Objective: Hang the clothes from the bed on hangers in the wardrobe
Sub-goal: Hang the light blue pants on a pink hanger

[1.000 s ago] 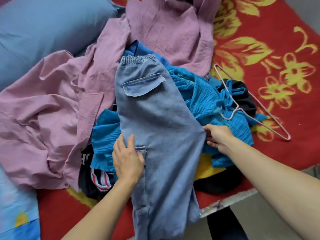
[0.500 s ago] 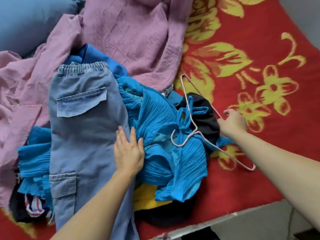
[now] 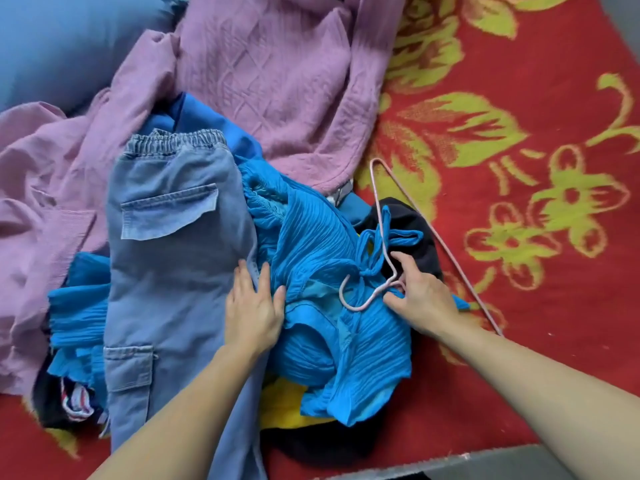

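We rest our left hand (image 3: 254, 306) flat, fingers straight, on the denim cargo trousers (image 3: 173, 271). Our right hand (image 3: 419, 299) pinches the pink wire hanger (image 3: 360, 308), which lies on the blue pleated garment (image 3: 318, 244) to the right.

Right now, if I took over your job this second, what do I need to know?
Left hand: flat, pressing the jeans at their edge.
Right hand: gripping the hanger by its neck, on top of the blue top.
All clothes, pink ones too, lie piled on the bed.
Done: nothing hung yet.
Left: probably jeans onto the hanger first, then everything into the wardrobe, not in view.
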